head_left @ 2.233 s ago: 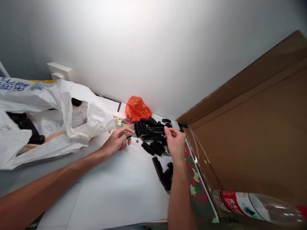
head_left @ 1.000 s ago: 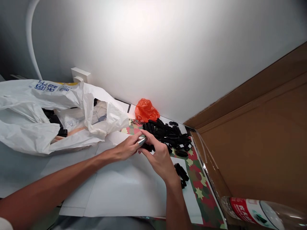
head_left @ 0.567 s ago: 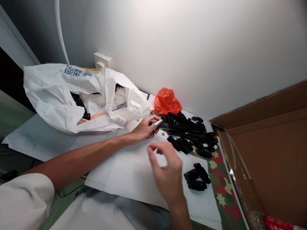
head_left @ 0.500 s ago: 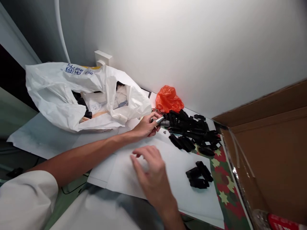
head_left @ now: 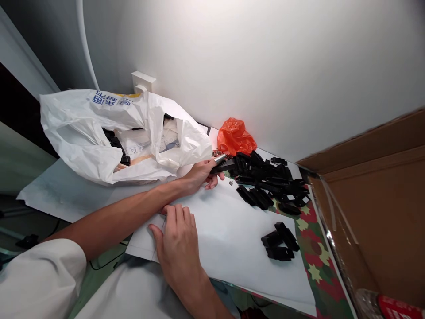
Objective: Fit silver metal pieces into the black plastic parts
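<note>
My left hand (head_left: 199, 175) reaches to the edge of a pile of black plastic parts (head_left: 265, 175). Its fingers are closed around a narrow black plastic part (head_left: 223, 166). A short pointed silver metal piece (head_left: 219, 159) lies along the thumb; its exact kind I cannot make out. My right hand (head_left: 179, 241) rests palm down over the white sheet (head_left: 229, 239), close under the left forearm, with thumb apart and fingers stretched. It holds nothing visible. Small metal bits (head_left: 217, 153) lie beyond the left hand, and a tiny one (head_left: 230, 182) is on the sheet.
A white plastic bag (head_left: 133, 173) with things in it stands at the left. A crumpled orange bag (head_left: 235, 136) sits by the wall. Several black parts (head_left: 280, 241) lie apart at right. A cardboard box (head_left: 381, 212) and a bottle with a red label (head_left: 398, 305) are far right.
My right hand has moved left and come down near the left forearm. My left hand has turned slightly, showing more of the black part. The view has shifted a little.
</note>
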A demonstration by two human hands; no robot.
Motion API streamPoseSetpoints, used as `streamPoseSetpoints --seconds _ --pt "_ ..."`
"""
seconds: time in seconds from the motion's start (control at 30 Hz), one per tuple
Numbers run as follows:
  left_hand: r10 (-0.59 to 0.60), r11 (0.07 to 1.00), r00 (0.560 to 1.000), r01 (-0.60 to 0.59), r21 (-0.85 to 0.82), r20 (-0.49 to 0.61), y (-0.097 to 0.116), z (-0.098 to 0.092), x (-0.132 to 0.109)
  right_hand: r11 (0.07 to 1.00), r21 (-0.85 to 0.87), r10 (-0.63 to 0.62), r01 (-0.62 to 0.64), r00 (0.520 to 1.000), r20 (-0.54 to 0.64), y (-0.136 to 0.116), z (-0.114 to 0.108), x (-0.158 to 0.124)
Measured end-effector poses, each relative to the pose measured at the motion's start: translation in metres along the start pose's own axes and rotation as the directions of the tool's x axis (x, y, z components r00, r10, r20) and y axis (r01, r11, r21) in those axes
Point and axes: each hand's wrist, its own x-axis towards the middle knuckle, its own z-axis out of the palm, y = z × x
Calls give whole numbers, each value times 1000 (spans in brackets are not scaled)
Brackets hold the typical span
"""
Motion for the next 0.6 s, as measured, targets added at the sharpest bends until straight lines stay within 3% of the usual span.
streamPoseSetpoints --seconds 0.2,0.6 --pt "-86 996 996 86 -33 -14 4 -2 2 1000 -9 18 -18 1000 20 -3 3 0" --pt "-63 992 998 65 -107 19 -6 -15 11 997 52 -46 51 996 -81 0 5 1"
